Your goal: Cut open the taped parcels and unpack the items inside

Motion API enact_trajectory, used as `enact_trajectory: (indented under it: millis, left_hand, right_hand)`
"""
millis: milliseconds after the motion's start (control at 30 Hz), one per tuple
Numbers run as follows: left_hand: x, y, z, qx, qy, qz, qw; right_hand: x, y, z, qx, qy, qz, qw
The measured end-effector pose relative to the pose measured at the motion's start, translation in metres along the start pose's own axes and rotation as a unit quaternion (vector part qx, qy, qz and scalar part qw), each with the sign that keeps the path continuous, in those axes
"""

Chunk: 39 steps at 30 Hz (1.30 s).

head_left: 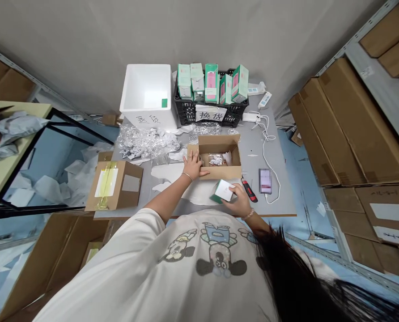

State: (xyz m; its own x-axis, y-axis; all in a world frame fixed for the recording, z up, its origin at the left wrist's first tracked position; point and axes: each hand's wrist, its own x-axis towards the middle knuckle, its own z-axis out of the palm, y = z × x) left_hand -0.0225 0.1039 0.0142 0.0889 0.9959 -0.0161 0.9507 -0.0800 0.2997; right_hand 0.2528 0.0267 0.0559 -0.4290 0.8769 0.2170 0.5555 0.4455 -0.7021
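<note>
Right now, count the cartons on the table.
2: an open carton under the left hand, and a taped carton left of it; a cardboard edge behind that may be a third.

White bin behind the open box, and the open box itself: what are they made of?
The white bin is probably expanded polystyrene foam: thick, matte, bright white walls. The open box looks like corrugated cardboard: brown, matte, unprinted, with folded flaps.
</note>
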Motion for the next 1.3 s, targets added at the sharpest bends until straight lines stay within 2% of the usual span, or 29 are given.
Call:
enact_trajectory:
  millis: [67,167,267,367,467,567,733,1000,1200,1300]
  left_hand:
    - [-0.001,0.002,-0.005,0.004,0.002,0.02,1.0]
    - [-0.011,0.01,-0.016,-0.004,0.018,0.051,0.999]
    - [-0.032,0.021,-0.024,-0.023,0.063,0.059,0.996]
    - [-0.062,0.032,-0.021,-0.064,0.084,0.073,0.992]
    - [-0.091,0.041,-0.007,-0.126,0.029,0.127,0.983]
    - [-0.105,0.046,0.011,-0.163,-0.032,0.181,0.969]
    - [-0.095,0.055,0.025,-0.143,-0.055,0.17,0.973]
    - [-0.071,0.081,0.012,-0.082,-0.109,0.171,0.976]
    - [-0.077,0.07,0.011,-0.153,-0.106,0.171,0.967]
    - [-0.09,0.059,0.015,-0.213,-0.07,0.14,0.964]
  right_hand:
    - [-0.005,0.01,0.029,-0.019,-0.033,0.019,0.999]
    - [-0.012,0.028,0.054,-0.048,-0.069,0.035,0.996]
    - [-0.02,0.043,0.063,-0.048,-0.084,0.033,0.995]
    - [-0.025,0.05,0.065,-0.018,-0.08,0.054,0.995]
    - [-0.026,0.05,0.065,0.027,-0.086,0.076,0.993]
    - [-0.02,0.048,0.062,0.044,-0.112,0.084,0.989]
    - [-0.008,0.046,0.054,0.032,-0.163,0.071,0.984]
    - [-0.005,0.042,0.052,-0.016,-0.181,0.104,0.978]
    - [-0.004,0.043,0.053,0.005,-0.171,0.103,0.98]
    - [-0.006,0.047,0.053,0.025,-0.164,0.106,0.98]
